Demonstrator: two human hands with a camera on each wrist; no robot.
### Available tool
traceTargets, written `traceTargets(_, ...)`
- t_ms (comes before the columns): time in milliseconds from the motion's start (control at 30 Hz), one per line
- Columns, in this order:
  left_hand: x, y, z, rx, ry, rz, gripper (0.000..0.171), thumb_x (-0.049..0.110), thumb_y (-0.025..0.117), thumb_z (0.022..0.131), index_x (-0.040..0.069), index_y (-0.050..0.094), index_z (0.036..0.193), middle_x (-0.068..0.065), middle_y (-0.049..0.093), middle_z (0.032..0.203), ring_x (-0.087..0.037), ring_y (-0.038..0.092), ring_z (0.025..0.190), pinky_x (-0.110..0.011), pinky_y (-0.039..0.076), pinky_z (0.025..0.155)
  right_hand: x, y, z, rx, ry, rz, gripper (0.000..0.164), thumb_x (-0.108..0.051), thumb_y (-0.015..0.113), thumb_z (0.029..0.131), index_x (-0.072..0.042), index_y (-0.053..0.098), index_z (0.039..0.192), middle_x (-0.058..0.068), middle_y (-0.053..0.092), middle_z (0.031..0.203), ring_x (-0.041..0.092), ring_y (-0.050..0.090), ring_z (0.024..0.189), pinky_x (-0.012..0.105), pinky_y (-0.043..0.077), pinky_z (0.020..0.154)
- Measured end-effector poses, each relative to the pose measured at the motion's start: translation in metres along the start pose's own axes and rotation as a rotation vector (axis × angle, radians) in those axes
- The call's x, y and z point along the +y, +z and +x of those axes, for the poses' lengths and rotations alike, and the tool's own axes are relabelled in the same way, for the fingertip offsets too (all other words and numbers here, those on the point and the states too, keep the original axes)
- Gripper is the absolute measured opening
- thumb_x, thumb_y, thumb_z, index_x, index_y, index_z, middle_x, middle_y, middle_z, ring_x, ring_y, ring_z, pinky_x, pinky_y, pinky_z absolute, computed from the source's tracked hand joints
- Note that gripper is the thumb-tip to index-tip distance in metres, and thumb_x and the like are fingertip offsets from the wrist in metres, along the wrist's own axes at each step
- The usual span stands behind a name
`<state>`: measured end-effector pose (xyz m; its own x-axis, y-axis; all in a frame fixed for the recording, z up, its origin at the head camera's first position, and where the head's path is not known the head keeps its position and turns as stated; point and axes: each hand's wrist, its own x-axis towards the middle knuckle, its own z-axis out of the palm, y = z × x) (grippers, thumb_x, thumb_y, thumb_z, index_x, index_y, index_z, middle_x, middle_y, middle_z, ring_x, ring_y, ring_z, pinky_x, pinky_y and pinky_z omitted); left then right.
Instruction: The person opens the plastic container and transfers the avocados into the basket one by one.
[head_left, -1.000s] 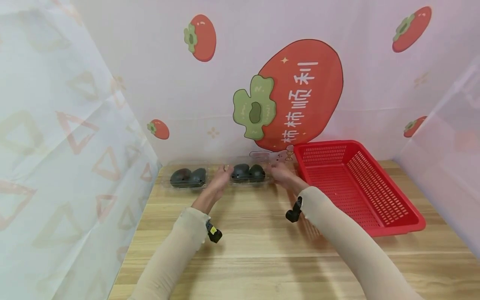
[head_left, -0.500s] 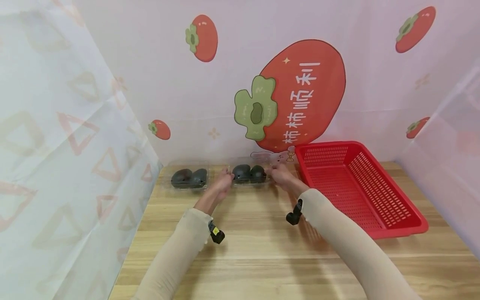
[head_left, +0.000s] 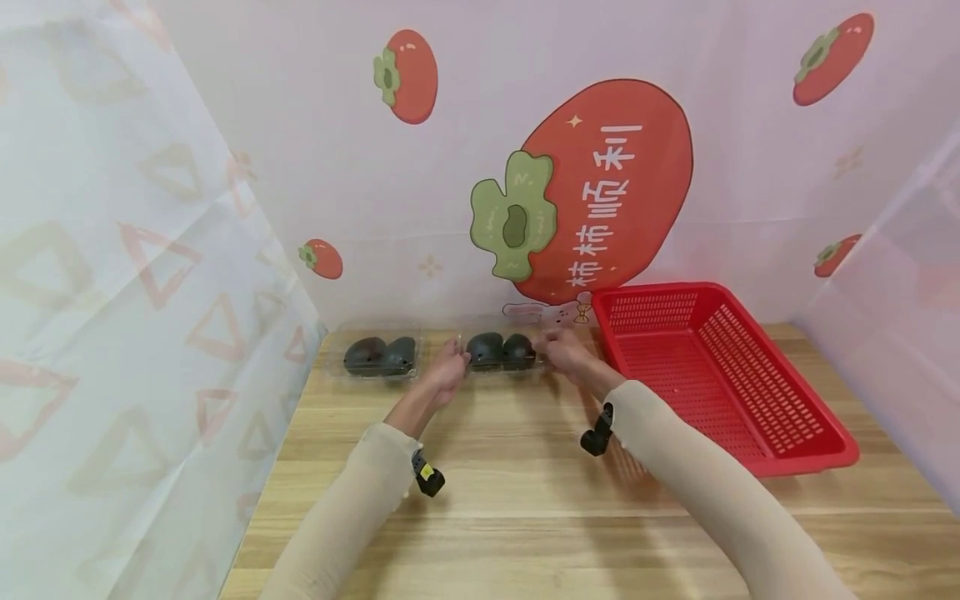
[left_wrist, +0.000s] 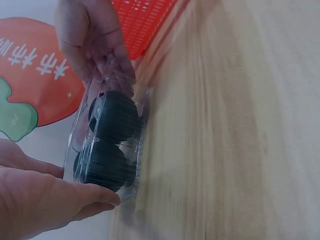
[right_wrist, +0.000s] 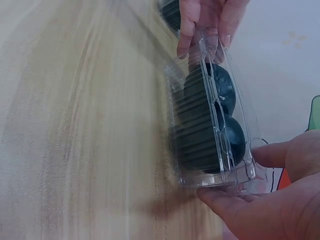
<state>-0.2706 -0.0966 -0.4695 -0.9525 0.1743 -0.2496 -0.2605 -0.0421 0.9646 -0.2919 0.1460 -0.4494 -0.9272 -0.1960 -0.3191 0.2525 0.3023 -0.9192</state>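
Two dark, avocado-like fruits (head_left: 484, 350) lie inside a clear plastic clamshell box (right_wrist: 220, 135) at the back of the wooden table. At the box's left end, my left hand (head_left: 447, 368) pinches it between thumb and fingers; the thumb (left_wrist: 97, 194) shows along the edge in the left wrist view. The opposite end is held by my right hand (head_left: 566, 352), its thumb and fingers on either side of the corner in the right wrist view. To the left stands a second clear box (head_left: 417, 367) with two similar dark fruits (head_left: 365, 357).
A red plastic basket (head_left: 720, 379) with slotted sides stands right of the hands, close to my right forearm. Behind the boxes rises a pale backdrop (head_left: 375, 200) with persimmon prints. The wooden table top (head_left: 510, 492) stretches in front.
My left hand has lowered slightly at the box's left end. The right hand stays at its end, and both boxes keep their places apart from a small shift of the view.
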Motion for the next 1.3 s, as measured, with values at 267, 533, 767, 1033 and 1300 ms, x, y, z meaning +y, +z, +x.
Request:
traceTargets(267,-0.002,-0.002,-0.012,-0.045,0.012,0.005,0.06,-0.004,0.033,0.109,-0.01,0.007,0.162,-0.035,-0.002,0.171,-0.047,0.002,0.16,-0.061,0.009,0.128,-0.003,0.002,-0.013,-0.011,-0.018,-0.019,0.032,-0.012,0.051,0.111,0.012,0.057,0.132,0.025,0.054,0.117,0.039,0.055,0.109,0.052,0.048,0.099)
traceTargets(533,-0.005,-0.001,-0.027,-0.055,0.001,0.084,0.07,-0.001,0.038,0.109,-0.008,-0.003,0.166,-0.036,-0.003,0.171,-0.05,0.002,0.159,-0.061,0.012,0.127,0.0,0.006,-0.026,0.01,-0.041,-0.112,0.027,-0.014,0.053,0.111,0.01,0.06,0.118,0.006,0.052,0.084,0.021,0.052,0.079,0.04,0.049,0.08)
traceTargets(767,-0.004,0.0,-0.042,-0.111,0.033,0.067,0.07,-0.005,0.034,0.108,-0.009,-0.007,0.164,-0.038,-0.006,0.17,-0.052,-0.002,0.159,-0.063,0.009,0.126,0.005,0.007,-0.042,-0.011,-0.022,-0.155,0.034,-0.017,0.053,0.111,0.011,0.056,0.131,0.012,0.059,0.097,0.024,0.057,0.09,0.041,0.051,0.085)
traceTargets(1033,-0.001,-0.001,-0.059,-0.105,0.019,0.174,0.067,0.001,0.038,0.11,-0.009,0.0,0.165,-0.037,0.008,0.17,-0.053,0.013,0.157,-0.062,0.02,0.125,0.009,0.011,-0.054,-0.001,-0.018,-0.156,0.058,-0.016,0.055,0.11,0.015,0.036,0.155,0.028,0.063,0.128,0.035,0.063,0.113,0.049,0.054,0.102)
traceTargets(1300,-0.004,-0.006,-0.065,-0.122,0.018,0.19,0.065,0.001,0.037,0.111,-0.011,0.0,0.164,-0.038,0.008,0.17,-0.052,0.013,0.158,-0.062,0.018,0.125,0.011,0.015,-0.061,0.014,-0.002,-0.165,0.063,-0.018,0.057,0.11,0.015,0.032,0.157,0.034,0.059,0.143,0.042,0.062,0.127,0.052,0.054,0.105)
